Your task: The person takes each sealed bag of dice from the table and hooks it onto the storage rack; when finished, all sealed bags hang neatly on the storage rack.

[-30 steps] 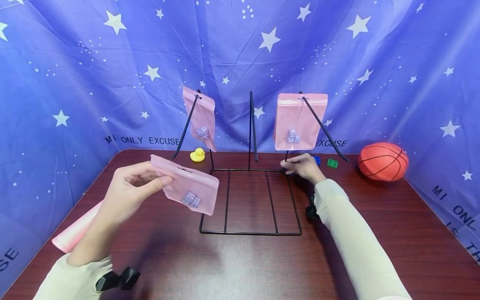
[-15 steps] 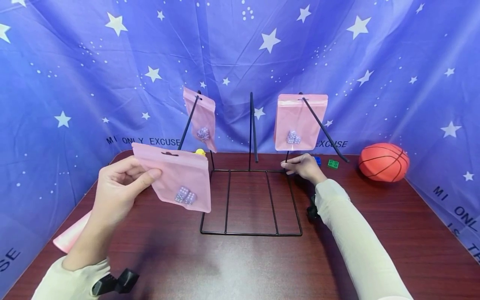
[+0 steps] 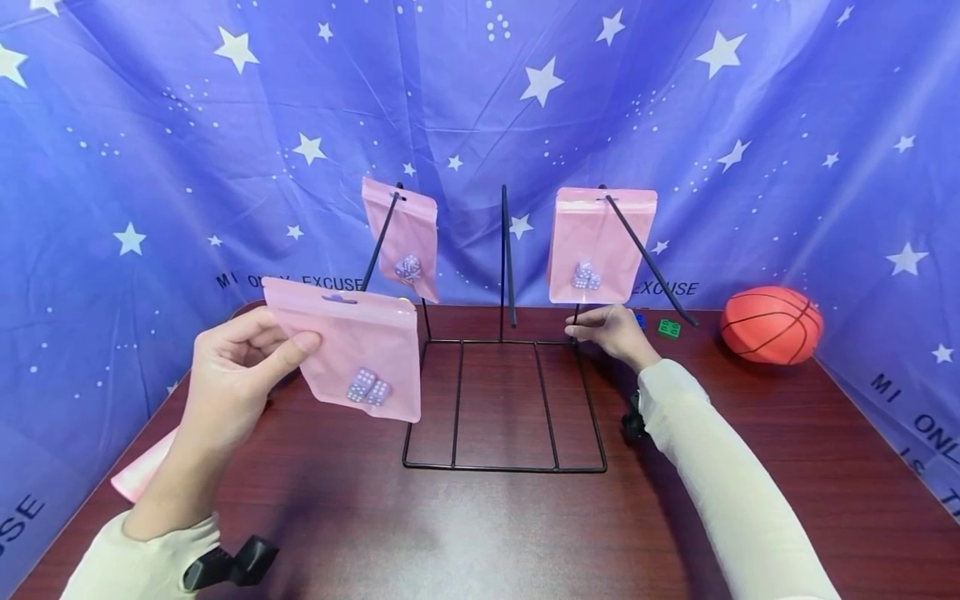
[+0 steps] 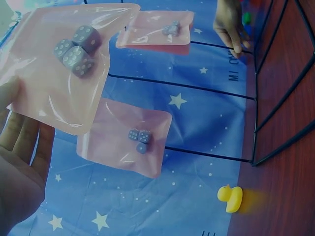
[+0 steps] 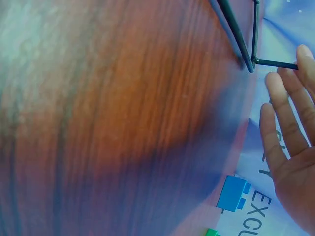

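My left hand (image 3: 228, 371) pinches the left edge of a pink zip pouch (image 3: 352, 354) between thumb and fingers. Several purple-grey dice (image 4: 78, 51) show through it, and a hang slot is cut in its top. The pouch is held up in front of the left prong of a black wire display rack (image 3: 504, 469). At the rack's back right, my right hand (image 3: 613, 335) grips the upright rod with thumb and fingertips. Similar pouches with dice hang there, one on the left prong (image 3: 408, 229) and at least one on the right prong (image 3: 600, 237). The middle prong (image 3: 510, 275) bears no pouch.
A toy basketball (image 3: 772, 325) sits at the right. Near the back edge are a green building block (image 3: 670, 327) and a blue one (image 5: 232, 193). A yellow rubber duck (image 4: 230, 197) stands behind the held pouch. Something pink (image 3: 146, 467) lies partly behind my left forearm.
My left hand has shifted a little left and turned the pouch from slanted to facing the head camera. The left hanging pouch has swung slightly. My right hand keeps its hold on the rack.
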Motion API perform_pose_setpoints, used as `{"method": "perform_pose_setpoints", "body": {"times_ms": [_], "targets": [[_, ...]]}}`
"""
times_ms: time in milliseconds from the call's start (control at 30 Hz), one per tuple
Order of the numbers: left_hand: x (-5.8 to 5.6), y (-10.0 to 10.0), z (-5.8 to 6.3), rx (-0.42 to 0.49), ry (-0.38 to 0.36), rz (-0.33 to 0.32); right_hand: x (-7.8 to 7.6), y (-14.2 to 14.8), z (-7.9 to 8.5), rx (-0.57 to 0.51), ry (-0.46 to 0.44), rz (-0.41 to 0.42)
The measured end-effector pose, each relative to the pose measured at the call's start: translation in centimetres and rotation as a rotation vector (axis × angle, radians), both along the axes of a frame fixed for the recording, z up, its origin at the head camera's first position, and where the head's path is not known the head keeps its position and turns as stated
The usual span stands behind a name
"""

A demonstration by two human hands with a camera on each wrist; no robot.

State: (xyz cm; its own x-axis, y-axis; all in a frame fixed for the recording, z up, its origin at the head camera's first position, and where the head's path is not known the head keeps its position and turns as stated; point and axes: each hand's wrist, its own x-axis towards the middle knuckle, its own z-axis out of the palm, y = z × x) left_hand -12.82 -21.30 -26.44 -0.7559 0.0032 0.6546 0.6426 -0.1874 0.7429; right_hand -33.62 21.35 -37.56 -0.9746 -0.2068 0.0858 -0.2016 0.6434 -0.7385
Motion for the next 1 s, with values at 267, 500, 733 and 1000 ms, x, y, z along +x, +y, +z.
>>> {"method": "perform_pose_setpoints", "body": {"times_ms": [267, 500, 733, 1000], "targets": [[0.01, 0.24, 0.24, -0.005, -0.009, 0.041, 0.22, 0.35, 0.53, -0.142, 0.111, 0.043], [0.2, 0.44, 0.4, -0.009, -0.017, 0.063, 0.1, 0.55, 0.27, -0.159, 0.124, 0.033], [0.28, 0.56, 0.59, -0.004, -0.013, 0.064, 0.06, 0.57, -0.08, -0.208, 0.098, 0.028], [0.42, 1.01, 0.87, 0.016, -0.004, 0.042, 0.17, 0.63, -0.08, -0.248, 0.069, 0.026]]}}
